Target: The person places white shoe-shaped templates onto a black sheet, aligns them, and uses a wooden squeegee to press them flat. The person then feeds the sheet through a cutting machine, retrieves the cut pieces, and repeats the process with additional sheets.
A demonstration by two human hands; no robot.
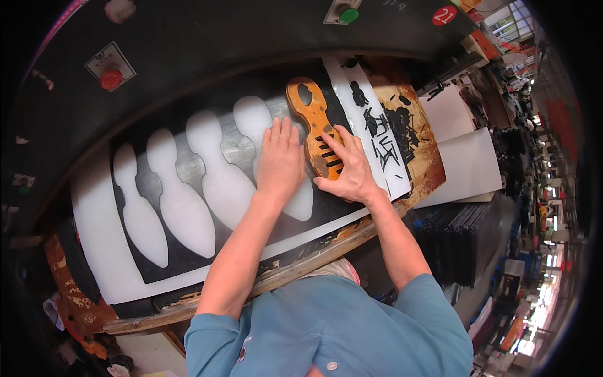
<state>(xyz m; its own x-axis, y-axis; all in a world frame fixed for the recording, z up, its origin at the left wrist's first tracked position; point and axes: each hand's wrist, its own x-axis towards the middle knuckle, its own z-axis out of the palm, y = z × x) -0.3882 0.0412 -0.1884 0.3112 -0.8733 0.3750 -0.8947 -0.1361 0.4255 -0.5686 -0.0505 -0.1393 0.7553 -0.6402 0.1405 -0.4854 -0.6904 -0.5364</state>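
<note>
The left hand's fingers (286,134) lie straight and close together, palm down, pinching nothing; the right hand (355,171) spreads thumb and fingers over the lower end of the orange sole-shaped die (318,117), though whether it grips or merely presses I cannot tell. The left hand (280,164) partly covers the nearest of four white sole-shaped openings (187,210) in the black sheet (182,261). The die lies just right of that opening, on the narrow strip before the sheet's right edge, so a small nudge from the thumb could make its outline overlap either one and spoil the shape. If the left palm drags, the sheet could skid on the white board (100,232) and upset the spacing. Black scraps (384,149) lie on the board's right side; one caught under the die could tilt it. Beyond, the dark press head (207,44) carries red (110,78) and green buttons (348,15); if it came down now, both hands would probably risk crushing.
</note>
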